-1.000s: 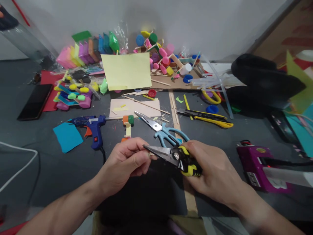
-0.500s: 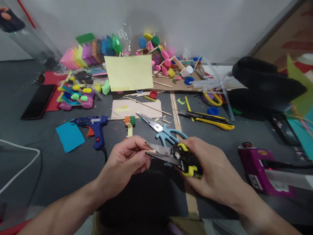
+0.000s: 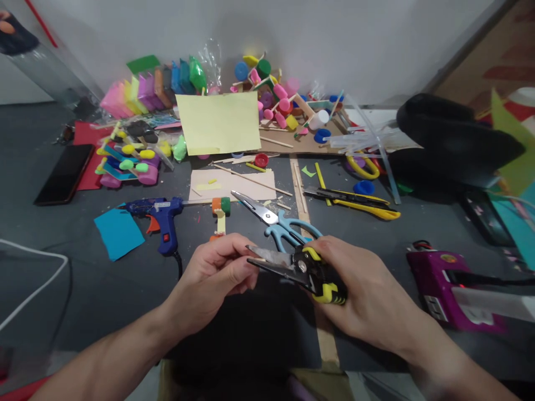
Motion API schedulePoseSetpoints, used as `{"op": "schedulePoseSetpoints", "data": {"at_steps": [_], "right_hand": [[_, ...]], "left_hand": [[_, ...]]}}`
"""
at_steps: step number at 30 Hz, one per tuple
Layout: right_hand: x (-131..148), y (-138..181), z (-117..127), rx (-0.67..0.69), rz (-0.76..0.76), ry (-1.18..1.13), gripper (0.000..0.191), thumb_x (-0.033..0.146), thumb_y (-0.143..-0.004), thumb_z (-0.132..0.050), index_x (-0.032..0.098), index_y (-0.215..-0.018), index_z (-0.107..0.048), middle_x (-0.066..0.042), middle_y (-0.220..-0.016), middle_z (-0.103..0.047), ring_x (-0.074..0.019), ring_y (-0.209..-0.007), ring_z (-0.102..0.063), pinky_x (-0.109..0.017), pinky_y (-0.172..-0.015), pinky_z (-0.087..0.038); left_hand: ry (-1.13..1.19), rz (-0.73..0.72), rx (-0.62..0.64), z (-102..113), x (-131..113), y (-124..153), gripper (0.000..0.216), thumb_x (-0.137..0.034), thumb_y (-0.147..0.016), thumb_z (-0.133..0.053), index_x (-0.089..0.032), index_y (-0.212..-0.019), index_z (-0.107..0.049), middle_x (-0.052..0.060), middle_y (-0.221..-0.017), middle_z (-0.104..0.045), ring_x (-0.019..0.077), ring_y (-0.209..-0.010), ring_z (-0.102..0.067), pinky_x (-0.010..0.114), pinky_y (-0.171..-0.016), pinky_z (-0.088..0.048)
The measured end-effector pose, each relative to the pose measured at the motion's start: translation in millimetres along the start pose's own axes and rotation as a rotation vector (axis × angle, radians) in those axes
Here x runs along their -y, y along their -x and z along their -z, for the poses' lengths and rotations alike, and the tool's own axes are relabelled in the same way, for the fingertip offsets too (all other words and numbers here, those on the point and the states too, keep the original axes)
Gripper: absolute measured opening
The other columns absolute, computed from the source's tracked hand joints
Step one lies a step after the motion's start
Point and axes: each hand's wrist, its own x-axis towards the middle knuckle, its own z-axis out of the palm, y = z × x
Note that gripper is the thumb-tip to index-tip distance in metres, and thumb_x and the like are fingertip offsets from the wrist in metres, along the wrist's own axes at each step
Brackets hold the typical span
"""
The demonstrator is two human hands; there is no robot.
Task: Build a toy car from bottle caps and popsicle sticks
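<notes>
My right hand (image 3: pixel 365 287) is wrapped round the black-and-yellow handles of tin snips (image 3: pixel 301 266), whose blades point left and stand slightly apart. My left hand (image 3: pixel 217 270) pinches a thin wooden stick (image 3: pixel 259 259); only its short pale end shows between the blades, the rest being hidden by my fingers. Just beyond the snips, light-blue-handled scissors (image 3: pixel 288 223) lie on the dark table. Behind my left hand rests an assembled piece with an orange-and-green wheel (image 3: pixel 220 206), partly covered by the hand.
A blue glue gun (image 3: pixel 167 223) and a blue paper piece (image 3: pixel 119 233) lie at left. Yellow utility knives (image 3: pixel 363 206) and a purple device (image 3: pixel 443 284) are on the right. Along the back stand a yellow card (image 3: pixel 219 122), coloured clay packs (image 3: pixel 148 92) and small colourful models (image 3: pixel 276 100).
The snips' blades have closed slightly round the stick's end, so less of the stick shows. Both hands stay in nearly the same place; the view has shifted a little.
</notes>
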Motion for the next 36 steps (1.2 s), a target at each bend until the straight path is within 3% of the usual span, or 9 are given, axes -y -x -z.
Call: {"op": "schedulePoseSetpoints", "data": {"at_steps": [7, 11, 15, 19, 24, 30, 36], "right_hand": [[0.1, 2.3, -2.2, -0.083, 0.030, 0.095, 0.010, 0.016, -0.079, -0.052, 0.020, -0.089, -0.052, -0.002, -0.072, -0.060, -0.0162, -0.058, -0.055, -0.026, -0.053, -0.040], [-5.5, 0.6, -2.4, -0.123, -0.069, 0.099, 0.021, 0.026, -0.083, -0.057, 0.016, -0.102, -0.056, -0.006, -0.081, -0.064, -0.0204, -0.070, -0.063, -0.029, -0.062, -0.047], [-22.5, 0.6, 0.2, -0.165, -0.208, 0.317, 0.031, 0.038, -0.088, -0.059, 0.014, -0.109, -0.058, -0.012, -0.094, -0.068, -0.0296, -0.084, -0.067, -0.037, -0.071, -0.050], [-40.3, 1.6, 4.8, -0.107, -0.339, 0.494, 0.048, 0.052, -0.089, -0.057, 0.010, -0.113, -0.059, -0.019, -0.102, -0.070, -0.0365, -0.093, -0.069, -0.042, -0.076, -0.051], [-48.0, 0.6, 11.8, 0.033, -0.504, 0.558, 0.051, 0.060, -0.087, -0.058, 0.013, -0.107, -0.060, -0.018, -0.100, -0.073, -0.0349, -0.089, -0.070, -0.040, -0.072, -0.050], [-53.8, 2.7, 15.1, 0.045, -0.532, 0.580, 0.045, 0.059, -0.089, -0.055, 0.016, -0.101, -0.060, -0.013, -0.092, -0.072, -0.0312, -0.081, -0.069, -0.037, -0.067, -0.047], [-59.4, 2.3, 13.1, 0.042, -0.553, 0.672, 0.044, 0.057, -0.088, -0.059, 0.013, -0.097, -0.061, -0.017, -0.092, -0.070, -0.0339, -0.085, -0.066, -0.040, -0.070, -0.046]], "left_hand": [[-0.034, -0.001, -0.009, -2.2, -1.1, 0.6, 0.014, -0.026, -0.085, -0.072, -0.018, -0.075, -0.066, -0.003, -0.058, -0.061, 0.0049, -0.050, -0.044, 0.014, -0.047, -0.032], [-0.033, -0.008, 0.000, -3.1, -3.6, 0.6, 0.012, -0.029, -0.088, -0.070, -0.019, -0.082, -0.069, -0.004, -0.057, -0.061, 0.0048, -0.050, -0.046, 0.014, -0.046, -0.031], [-0.078, -0.015, 0.046, -5.2, -4.9, 3.3, 0.014, -0.032, -0.093, -0.064, -0.019, -0.088, -0.068, -0.003, -0.059, -0.064, 0.0050, -0.050, -0.050, 0.014, -0.047, -0.034], [-0.126, 0.029, 0.097, -8.0, -4.9, 6.8, 0.017, -0.036, -0.097, -0.058, -0.020, -0.091, -0.059, -0.003, -0.060, -0.067, 0.0053, -0.050, -0.051, 0.013, -0.048, -0.036], [-0.163, 0.011, 0.092, -9.7, -4.5, 5.3, 0.022, -0.037, -0.096, -0.059, -0.018, -0.084, -0.059, -0.001, -0.070, -0.066, 0.0070, -0.056, -0.057, 0.014, -0.046, -0.040], [-0.165, 0.022, -0.001, -13.8, -6.5, 1.6, 0.016, -0.030, -0.089, -0.065, -0.017, -0.082, -0.060, 0.000, -0.064, -0.065, 0.0080, -0.050, -0.055, 0.014, -0.041, -0.040], [-0.112, 0.044, 0.030, -13.9, -4.1, 3.0, 0.016, -0.029, -0.090, -0.065, -0.018, -0.084, -0.055, 0.003, -0.069, -0.072, 0.0098, -0.054, -0.060, 0.015, -0.042, -0.044]]}}
